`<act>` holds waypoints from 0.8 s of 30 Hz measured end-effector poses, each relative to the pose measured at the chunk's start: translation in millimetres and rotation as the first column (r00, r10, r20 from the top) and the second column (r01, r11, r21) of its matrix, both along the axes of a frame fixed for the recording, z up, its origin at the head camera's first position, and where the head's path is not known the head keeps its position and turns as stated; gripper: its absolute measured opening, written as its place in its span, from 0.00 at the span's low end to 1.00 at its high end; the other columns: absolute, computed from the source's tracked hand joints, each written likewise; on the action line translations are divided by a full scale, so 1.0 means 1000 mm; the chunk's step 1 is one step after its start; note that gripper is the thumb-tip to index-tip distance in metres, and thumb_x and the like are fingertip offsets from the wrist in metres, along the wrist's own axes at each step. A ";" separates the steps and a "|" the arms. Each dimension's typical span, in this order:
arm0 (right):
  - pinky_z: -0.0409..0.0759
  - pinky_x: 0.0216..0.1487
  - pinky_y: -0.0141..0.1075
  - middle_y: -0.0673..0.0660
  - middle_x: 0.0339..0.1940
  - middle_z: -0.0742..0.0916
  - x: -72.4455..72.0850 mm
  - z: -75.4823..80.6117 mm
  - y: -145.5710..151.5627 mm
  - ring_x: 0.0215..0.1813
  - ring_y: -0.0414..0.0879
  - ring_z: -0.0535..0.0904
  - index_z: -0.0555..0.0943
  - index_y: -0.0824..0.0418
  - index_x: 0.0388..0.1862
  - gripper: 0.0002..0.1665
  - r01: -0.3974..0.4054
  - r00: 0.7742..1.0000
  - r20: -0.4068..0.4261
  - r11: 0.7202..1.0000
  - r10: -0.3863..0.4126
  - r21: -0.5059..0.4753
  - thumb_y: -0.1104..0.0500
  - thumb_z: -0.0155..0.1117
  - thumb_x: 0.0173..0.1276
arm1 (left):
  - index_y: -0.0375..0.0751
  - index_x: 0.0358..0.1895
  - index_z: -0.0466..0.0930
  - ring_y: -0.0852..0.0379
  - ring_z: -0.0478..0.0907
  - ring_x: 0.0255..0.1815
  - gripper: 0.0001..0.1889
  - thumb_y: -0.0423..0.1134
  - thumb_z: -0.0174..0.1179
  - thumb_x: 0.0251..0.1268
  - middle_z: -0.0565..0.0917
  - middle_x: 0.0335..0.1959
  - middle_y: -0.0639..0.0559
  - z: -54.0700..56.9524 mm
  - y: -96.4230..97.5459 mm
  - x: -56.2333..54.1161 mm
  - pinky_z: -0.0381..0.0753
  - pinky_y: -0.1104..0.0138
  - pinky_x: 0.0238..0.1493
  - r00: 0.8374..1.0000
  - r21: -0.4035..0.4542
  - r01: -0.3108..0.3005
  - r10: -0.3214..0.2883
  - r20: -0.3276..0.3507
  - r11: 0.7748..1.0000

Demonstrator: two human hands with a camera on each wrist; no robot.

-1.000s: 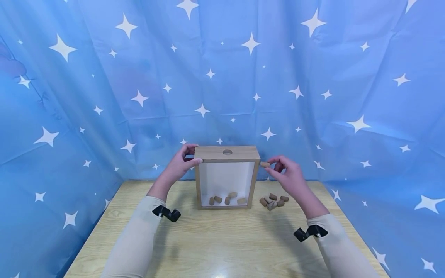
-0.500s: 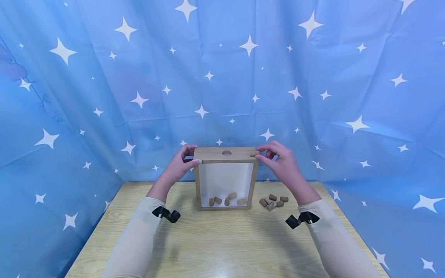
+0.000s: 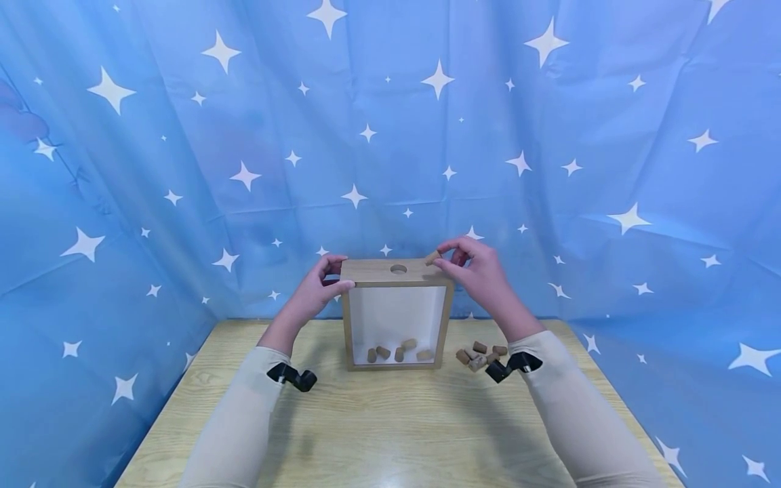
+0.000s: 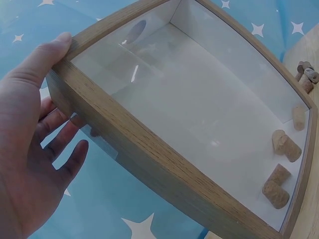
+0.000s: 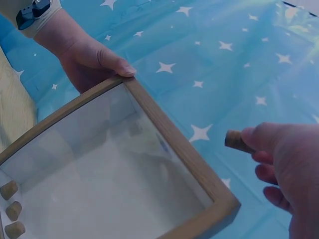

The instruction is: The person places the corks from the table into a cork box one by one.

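Note:
A shallow wooden display box (image 3: 372, 272) with a clear front stands upright on the table, a round hole in its top. My left hand (image 3: 311, 291) grips its upper left corner, thumb on the front frame and fingers behind, as the left wrist view shows. Between thumb and fingertips my right hand (image 3: 482, 270) pinches a wine cork (image 3: 432, 257), tilted over the right part of the box top, right of the hole. In the right wrist view one end of that cork (image 5: 234, 139) sticks out past the thumb. Several corks (image 4: 287, 148) lie inside along the box's bottom.
To the right of the box, several loose corks (image 3: 477, 362) lie in a small pile on the wooden table (image 3: 378, 420). A blue curtain (image 3: 390, 135) with white stars hangs behind and at the sides. Black camera mounts (image 3: 294, 376) sit on both sleeves.
My right hand has moved left and up with the cork, from beside the box's right edge to over its top. The left hand and the box have stayed put.

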State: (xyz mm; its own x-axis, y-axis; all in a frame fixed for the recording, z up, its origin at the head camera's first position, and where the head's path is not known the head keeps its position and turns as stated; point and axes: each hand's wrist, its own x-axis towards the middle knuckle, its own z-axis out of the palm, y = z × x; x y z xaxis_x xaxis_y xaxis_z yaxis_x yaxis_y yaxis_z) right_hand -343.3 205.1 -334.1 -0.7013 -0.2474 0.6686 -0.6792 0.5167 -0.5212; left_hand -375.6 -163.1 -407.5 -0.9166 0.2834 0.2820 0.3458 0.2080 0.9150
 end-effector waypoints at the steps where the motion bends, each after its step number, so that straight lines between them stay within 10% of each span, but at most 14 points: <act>1: 0.78 0.34 0.35 0.53 0.31 0.85 -0.001 0.002 -0.002 0.34 0.47 0.81 0.91 0.59 0.53 0.12 0.000 1.000 0.004 1.000 0.000 0.010 0.60 0.80 0.74 | 0.49 0.80 0.69 0.34 0.72 0.76 0.36 0.51 0.74 0.77 0.74 0.72 0.40 0.000 0.000 0.000 0.75 0.40 0.74 1.000 0.000 0.000 0.000 0.000 1.000; 24: 0.83 0.38 0.39 0.53 0.46 0.89 -0.031 0.011 -0.052 0.38 0.46 0.82 0.91 0.60 0.52 0.09 -0.108 0.991 0.106 0.959 0.083 0.262 0.60 0.78 0.76 | 0.48 0.79 0.69 0.33 0.73 0.74 0.35 0.49 0.74 0.76 0.75 0.72 0.40 0.000 -0.001 -0.001 0.78 0.41 0.71 1.000 0.008 0.016 -0.015 -0.020 1.000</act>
State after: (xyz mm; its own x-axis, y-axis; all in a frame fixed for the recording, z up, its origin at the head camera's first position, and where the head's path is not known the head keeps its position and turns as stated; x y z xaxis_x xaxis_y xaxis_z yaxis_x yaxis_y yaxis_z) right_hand -373.9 153.3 -323.3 -0.7216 -0.4765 0.5022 -0.6872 0.5806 -0.4366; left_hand -376.9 -164.4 -407.7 -0.9064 0.2952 0.3022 0.3668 0.1951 0.9096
